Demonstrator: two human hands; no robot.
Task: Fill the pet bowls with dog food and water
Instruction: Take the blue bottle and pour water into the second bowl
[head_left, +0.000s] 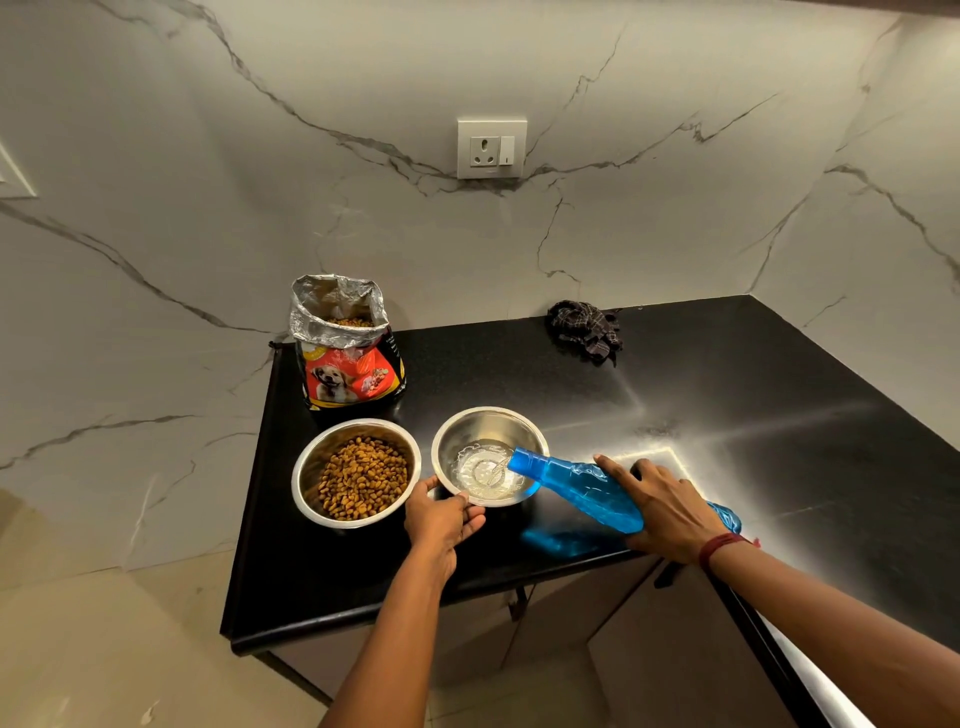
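**Pour slowly, bowl held steady**

The right hand (670, 512) grasps the tilted blue water bottle (582, 486), its mouth over the steel water bowl (483, 423) near the countertop's (519, 364) front edge. The left hand (441, 514) pinches that bowl's near rim. A shallow tilt and a centred stream seem best, since the full kibble bowl (322, 457) sits just beside it, towards the left edge.

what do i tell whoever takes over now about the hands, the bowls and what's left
Left hand holds the water bowl by its near rim; right hand grips the blue bottle, tilted, pouring into it.
Food bowl, left of it, already holds kibble; the open dog food bag stands behind.
To do: finish filling it, set the bottle down.
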